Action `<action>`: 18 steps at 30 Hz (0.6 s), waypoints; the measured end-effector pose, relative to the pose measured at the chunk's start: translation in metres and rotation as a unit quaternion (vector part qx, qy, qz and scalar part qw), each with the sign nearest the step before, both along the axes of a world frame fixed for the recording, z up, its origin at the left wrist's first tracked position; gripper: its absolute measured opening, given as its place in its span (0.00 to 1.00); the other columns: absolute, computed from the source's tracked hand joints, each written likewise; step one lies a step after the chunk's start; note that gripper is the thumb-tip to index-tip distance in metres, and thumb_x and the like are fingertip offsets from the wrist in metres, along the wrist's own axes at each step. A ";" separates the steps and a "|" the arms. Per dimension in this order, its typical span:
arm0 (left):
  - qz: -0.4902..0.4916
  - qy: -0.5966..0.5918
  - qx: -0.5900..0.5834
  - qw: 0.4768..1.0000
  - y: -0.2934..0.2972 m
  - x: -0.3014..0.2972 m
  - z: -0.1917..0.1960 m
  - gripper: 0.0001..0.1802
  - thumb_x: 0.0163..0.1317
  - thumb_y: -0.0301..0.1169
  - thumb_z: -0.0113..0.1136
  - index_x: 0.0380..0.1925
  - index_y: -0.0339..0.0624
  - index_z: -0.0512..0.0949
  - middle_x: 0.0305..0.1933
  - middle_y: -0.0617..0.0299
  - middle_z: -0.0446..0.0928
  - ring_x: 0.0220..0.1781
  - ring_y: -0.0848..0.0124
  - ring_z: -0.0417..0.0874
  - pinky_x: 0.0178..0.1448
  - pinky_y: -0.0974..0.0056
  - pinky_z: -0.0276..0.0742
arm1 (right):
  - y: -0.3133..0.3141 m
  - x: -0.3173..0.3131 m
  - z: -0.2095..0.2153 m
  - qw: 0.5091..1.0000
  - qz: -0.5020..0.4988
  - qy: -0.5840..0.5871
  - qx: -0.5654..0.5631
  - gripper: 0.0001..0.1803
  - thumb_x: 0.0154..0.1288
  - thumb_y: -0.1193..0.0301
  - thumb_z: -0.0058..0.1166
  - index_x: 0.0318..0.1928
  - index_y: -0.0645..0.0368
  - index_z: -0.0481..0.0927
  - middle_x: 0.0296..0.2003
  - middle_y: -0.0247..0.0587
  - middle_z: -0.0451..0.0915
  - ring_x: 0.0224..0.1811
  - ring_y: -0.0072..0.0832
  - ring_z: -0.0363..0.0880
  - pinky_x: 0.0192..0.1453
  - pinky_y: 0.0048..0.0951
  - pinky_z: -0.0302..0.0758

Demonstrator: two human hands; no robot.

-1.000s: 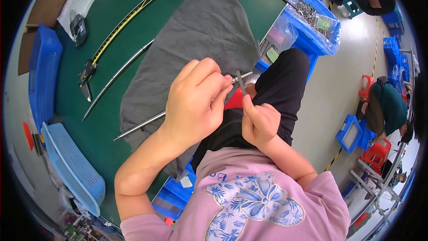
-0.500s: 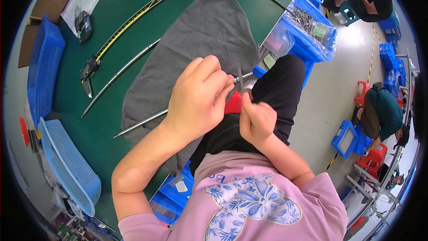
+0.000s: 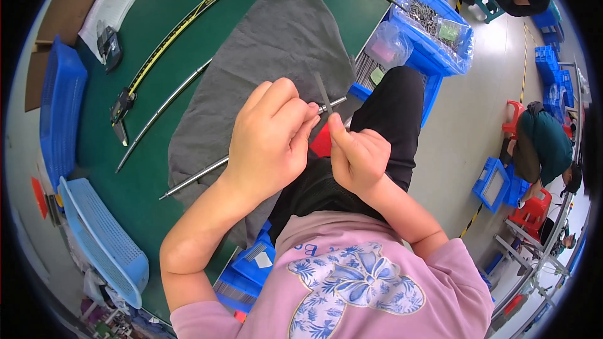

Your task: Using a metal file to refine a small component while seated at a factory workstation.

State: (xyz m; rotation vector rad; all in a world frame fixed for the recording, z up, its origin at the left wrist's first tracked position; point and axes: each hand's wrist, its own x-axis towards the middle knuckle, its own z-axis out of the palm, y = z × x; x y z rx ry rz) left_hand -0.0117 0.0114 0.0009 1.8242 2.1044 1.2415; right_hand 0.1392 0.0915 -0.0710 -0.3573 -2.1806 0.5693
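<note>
Green bench (image 3: 157, 194) w/ grey cloth (image 3: 276, 44), steel rods (image 3: 164, 110), caliper (image 3: 135, 91), blue trays (image 3: 59, 113).

Pink short-sleeve T-shirt, sleeves end above the elbows. Large floral print on the chest: blue and white petals with lighter leaf shapes around them, plus a line of small blue lettering just above it. Black trousers, plain, no visible pattern. Both forearms bare. Left hand (image 3: 271, 141) and right hand (image 3: 356, 157): no gloves, no rings, no watch or wristband on either of the 2 wrists.
</note>
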 end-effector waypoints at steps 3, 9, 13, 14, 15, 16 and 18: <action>-0.006 -0.008 0.000 1.000 -0.001 0.001 -0.002 0.07 0.46 0.18 0.65 0.23 0.35 0.75 0.27 0.58 0.67 0.29 0.60 0.70 0.31 0.59 0.67 | 0.001 0.020 -0.012 0.999 0.029 -0.003 0.023 0.25 0.41 0.83 0.58 0.46 0.66 0.83 0.13 0.30 0.62 0.11 0.24 0.63 0.18 0.26 0.60; -0.003 -0.002 -0.004 1.000 0.000 0.001 0.000 0.08 0.46 0.18 0.65 0.23 0.36 0.74 0.26 0.58 0.67 0.28 0.60 0.70 0.30 0.59 0.67 | 0.008 0.003 -0.007 0.998 0.051 0.030 0.026 0.24 0.40 0.85 0.57 0.45 0.69 0.81 0.13 0.31 0.64 0.11 0.25 0.64 0.18 0.26 0.60; -0.004 -0.005 0.000 1.000 0.000 0.001 -0.002 0.08 0.45 0.17 0.65 0.22 0.36 0.74 0.26 0.58 0.67 0.27 0.60 0.70 0.30 0.59 0.66 | 0.011 0.017 -0.015 0.996 0.082 0.000 0.033 0.21 0.42 0.86 0.57 0.44 0.72 0.80 0.15 0.33 0.67 0.11 0.26 0.64 0.19 0.26 0.59; -0.002 0.001 0.001 1.000 0.001 0.001 0.000 0.08 0.45 0.17 0.65 0.22 0.36 0.74 0.26 0.58 0.67 0.27 0.60 0.70 0.29 0.59 0.66 | 0.011 0.016 -0.014 0.996 0.082 0.002 0.036 0.21 0.43 0.87 0.57 0.43 0.73 0.80 0.15 0.34 0.67 0.11 0.26 0.64 0.18 0.26 0.59; 0.000 0.007 0.003 1.000 0.002 0.001 0.001 0.09 0.45 0.16 0.65 0.22 0.36 0.74 0.25 0.58 0.67 0.26 0.61 0.70 0.29 0.59 0.66 | 0.011 0.006 -0.012 0.996 0.076 0.031 0.038 0.21 0.43 0.87 0.57 0.44 0.73 0.80 0.15 0.34 0.67 0.11 0.26 0.64 0.18 0.26 0.59; -0.003 0.006 -0.001 1.000 0.001 0.001 0.001 0.09 0.45 0.16 0.65 0.22 0.36 0.74 0.25 0.58 0.67 0.26 0.61 0.70 0.29 0.59 0.66 | 0.010 0.003 -0.013 0.996 0.074 0.030 0.035 0.21 0.43 0.87 0.57 0.44 0.73 0.80 0.15 0.34 0.67 0.11 0.26 0.64 0.18 0.26 0.59; 0.003 0.014 0.002 1.000 0.001 -0.001 0.001 0.09 0.45 0.16 0.65 0.22 0.36 0.74 0.25 0.58 0.67 0.26 0.61 0.70 0.29 0.60 0.66 | 0.010 -0.004 -0.014 0.995 0.073 0.060 0.029 0.21 0.43 0.87 0.57 0.44 0.73 0.80 0.15 0.34 0.67 0.11 0.25 0.64 0.18 0.25 0.60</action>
